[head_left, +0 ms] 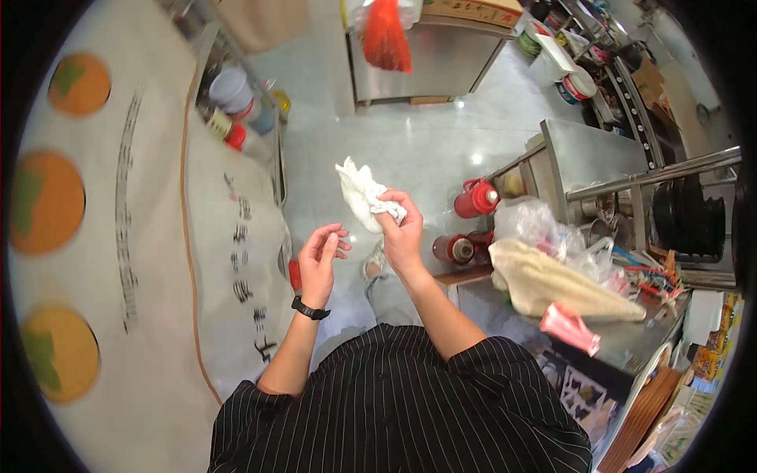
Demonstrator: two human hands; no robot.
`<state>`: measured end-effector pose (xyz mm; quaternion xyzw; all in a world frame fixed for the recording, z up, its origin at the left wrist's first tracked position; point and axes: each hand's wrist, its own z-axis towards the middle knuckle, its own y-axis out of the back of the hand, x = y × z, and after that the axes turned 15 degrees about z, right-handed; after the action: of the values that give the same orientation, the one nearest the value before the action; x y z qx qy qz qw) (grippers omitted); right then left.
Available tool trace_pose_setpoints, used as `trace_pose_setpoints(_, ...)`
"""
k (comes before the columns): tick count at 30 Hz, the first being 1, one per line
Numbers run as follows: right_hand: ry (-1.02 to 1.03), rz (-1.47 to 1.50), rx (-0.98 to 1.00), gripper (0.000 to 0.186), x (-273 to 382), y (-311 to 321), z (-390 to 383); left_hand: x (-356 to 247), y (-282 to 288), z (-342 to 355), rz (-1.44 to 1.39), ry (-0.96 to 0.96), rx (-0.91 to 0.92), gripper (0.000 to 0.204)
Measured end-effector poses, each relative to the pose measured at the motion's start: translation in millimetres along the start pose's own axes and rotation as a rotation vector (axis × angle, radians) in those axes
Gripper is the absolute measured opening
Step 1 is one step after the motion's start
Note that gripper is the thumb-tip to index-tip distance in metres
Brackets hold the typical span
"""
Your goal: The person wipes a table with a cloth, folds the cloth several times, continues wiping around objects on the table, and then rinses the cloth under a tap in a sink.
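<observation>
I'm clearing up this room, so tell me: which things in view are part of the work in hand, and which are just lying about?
In use:
- crumpled white cloth, held in the right hand

Apparently just lying about:
- red vacuum flask with handle
- cream cloth
- clear plastic bags
- red plastic bag

A: Where does this view look from?
B: The wearer's head. It's the left of two fisheye cameras worn side by side, facing steeply down.
A: How near is it?
B: Close: the striped shirt [394, 410] fills the lower middle, the left grip [318, 266] and right grip [404, 238] sit mid-view, and the floor [315, 154] lies farther off.
A: And the frame?
B: Upright and very wide, with dark, rounded corners.
</observation>
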<state>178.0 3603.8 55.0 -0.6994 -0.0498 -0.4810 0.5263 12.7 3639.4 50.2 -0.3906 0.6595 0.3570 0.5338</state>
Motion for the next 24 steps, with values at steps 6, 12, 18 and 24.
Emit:
trace_pose_setpoints(6, 0.107, 0.006, -0.069, 0.018, 61, 6, 138, -81, -55, 150, 0.008, -0.087, 0.144, 0.028)
trace_pose_setpoints(12, 0.263, 0.021, -0.177, 0.02, 119, 33, 240, -125, -122, 268, 0.023, -0.12, 0.317, 0.029)
trace_pose_setpoints(18, 0.334, -0.028, -0.287, 0.021, 156, 67, 338, -151, -186, 395, 0.014, -0.167, 0.474, 0.029)
trace_pose_setpoints(24, 0.413, -0.081, -0.403, 0.025, 196, 102, 424, -186, -267, 505, -0.001, -0.187, 0.63, 0.027)
